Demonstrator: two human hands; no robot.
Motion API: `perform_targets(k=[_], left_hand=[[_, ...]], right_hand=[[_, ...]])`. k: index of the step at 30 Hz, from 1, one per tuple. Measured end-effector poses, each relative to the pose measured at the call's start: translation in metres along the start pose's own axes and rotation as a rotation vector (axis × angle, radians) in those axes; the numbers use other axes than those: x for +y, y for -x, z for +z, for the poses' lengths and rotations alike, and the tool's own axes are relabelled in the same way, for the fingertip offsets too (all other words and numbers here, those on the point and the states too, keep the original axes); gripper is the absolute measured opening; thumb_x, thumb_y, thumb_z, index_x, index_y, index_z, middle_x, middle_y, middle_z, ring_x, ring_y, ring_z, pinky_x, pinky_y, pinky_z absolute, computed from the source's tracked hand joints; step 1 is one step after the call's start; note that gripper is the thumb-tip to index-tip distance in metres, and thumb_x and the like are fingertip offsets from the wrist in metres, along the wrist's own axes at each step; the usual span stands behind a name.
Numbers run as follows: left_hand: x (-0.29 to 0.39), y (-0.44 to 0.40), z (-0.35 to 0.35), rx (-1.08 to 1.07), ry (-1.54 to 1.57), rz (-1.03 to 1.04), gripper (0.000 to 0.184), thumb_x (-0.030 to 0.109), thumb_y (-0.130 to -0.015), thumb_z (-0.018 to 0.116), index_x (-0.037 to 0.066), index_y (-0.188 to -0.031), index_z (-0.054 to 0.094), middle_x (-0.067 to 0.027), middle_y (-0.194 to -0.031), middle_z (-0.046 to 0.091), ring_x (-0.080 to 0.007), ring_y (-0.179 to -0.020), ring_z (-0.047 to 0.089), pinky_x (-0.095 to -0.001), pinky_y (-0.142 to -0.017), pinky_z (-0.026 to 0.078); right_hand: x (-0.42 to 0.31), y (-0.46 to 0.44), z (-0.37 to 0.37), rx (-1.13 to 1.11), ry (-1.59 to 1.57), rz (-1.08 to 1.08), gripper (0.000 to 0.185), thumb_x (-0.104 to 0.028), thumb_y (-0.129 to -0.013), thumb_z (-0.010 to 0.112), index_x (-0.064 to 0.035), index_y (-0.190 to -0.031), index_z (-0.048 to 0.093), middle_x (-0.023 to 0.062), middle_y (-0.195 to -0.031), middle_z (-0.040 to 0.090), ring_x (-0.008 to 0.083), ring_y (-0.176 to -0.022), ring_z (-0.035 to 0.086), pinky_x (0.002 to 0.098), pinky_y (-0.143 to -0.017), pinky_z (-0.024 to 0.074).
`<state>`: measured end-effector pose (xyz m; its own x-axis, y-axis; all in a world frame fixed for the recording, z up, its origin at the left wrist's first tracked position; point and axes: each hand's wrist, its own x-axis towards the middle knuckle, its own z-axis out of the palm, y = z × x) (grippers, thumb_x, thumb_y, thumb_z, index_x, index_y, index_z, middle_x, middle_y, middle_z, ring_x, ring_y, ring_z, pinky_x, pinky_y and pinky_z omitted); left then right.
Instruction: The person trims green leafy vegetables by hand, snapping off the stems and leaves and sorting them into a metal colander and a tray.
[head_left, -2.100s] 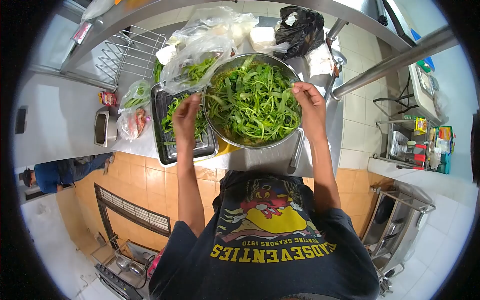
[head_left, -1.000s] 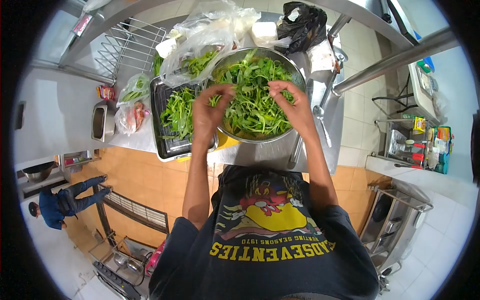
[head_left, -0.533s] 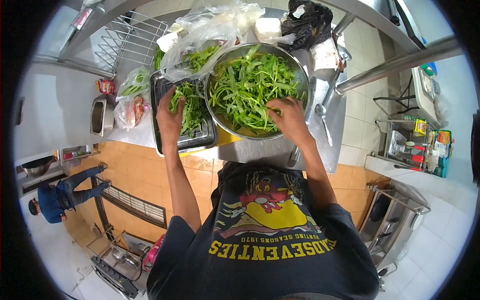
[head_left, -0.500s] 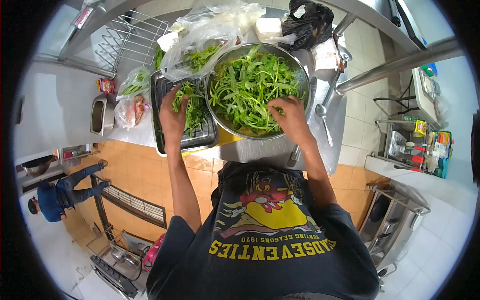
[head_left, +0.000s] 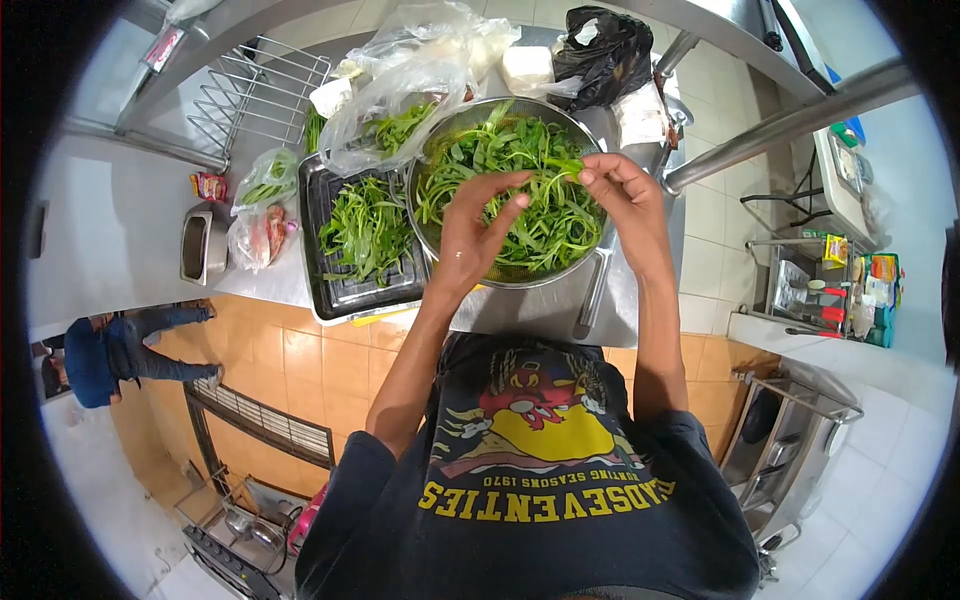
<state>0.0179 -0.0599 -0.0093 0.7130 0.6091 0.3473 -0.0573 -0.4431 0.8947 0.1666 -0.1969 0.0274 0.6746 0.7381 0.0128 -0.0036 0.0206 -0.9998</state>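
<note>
A round metal strainer holds a heap of leafy green stems. Over its right side, my right hand pinches a green sprig between thumb and fingertips. My left hand hovers above the strainer's left half, thumb and fingers apart, with nothing visible between them. Left of the strainer lies a black tray with more greens on it. A clear plastic bag with greens inside overlaps the back of the tray and the strainer's edge.
Behind the strainer are a white block and a black plastic bag. A wire rack, small bags and a metal container stand left. A knife lies at front right. Another person is far left.
My left hand has moved from the tray's greens to above the strainer. My right hand has risen to the right with a sprig. The other person has shifted.
</note>
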Motion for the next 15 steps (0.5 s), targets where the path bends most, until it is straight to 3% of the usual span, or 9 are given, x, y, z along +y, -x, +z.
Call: perform_targets(k=[1,4,10,15], left_hand=[[0.003,-0.003,0.001,-0.032,-0.127,0.111,0.03,0.018,-0.087,0.073,0.006,-0.115,0.069,-0.0115,-0.105,0.069,-0.025,-0.097,0.063,-0.0352,-0.09,0.046],[0.009,-0.007,0.012,-0.036,-0.031,0.046,0.029,0.019,-0.087,0.073,0.006,-0.113,0.07,-0.0114,-0.099,0.07,-0.0256,-0.096,0.063,-0.0356,-0.089,0.046],[0.005,-0.005,0.006,-0.077,0.246,-0.293,0.026,0.021,-0.092,0.069,0.001,-0.108,0.071,-0.0076,-0.093,0.072,-0.0132,-0.091,0.062,-0.028,-0.088,0.046],[0.008,-0.013,-0.004,-0.081,0.432,-0.374,0.027,0.023,-0.098,0.062,0.0,-0.109,0.07,-0.0044,-0.097,0.071,-0.0089,-0.092,0.061,-0.0249,-0.089,0.045]], right_hand=[[0.0,-0.001,0.001,-0.003,-0.049,-0.008,0.013,-0.008,-0.094,0.065,-0.0007,-0.105,0.067,-0.0006,-0.096,0.067,0.0059,-0.09,0.059,0.0213,-0.081,0.0462],[0.004,-0.003,0.002,-0.062,-0.07,0.025,0.014,-0.009,-0.094,0.066,-0.0009,-0.106,0.067,-0.001,-0.096,0.067,0.0061,-0.09,0.059,0.0217,-0.081,0.0466],[0.004,-0.004,0.006,-0.105,-0.082,0.034,0.02,-0.009,-0.095,0.064,-0.0016,-0.112,0.068,0.0021,-0.1,0.069,0.0075,-0.092,0.061,0.0225,-0.085,0.047],[0.006,-0.006,0.008,-0.1,-0.158,0.075,0.022,-0.012,-0.096,0.062,-0.0038,-0.116,0.068,0.0051,-0.104,0.07,0.0097,-0.099,0.062,0.024,-0.091,0.0454]])
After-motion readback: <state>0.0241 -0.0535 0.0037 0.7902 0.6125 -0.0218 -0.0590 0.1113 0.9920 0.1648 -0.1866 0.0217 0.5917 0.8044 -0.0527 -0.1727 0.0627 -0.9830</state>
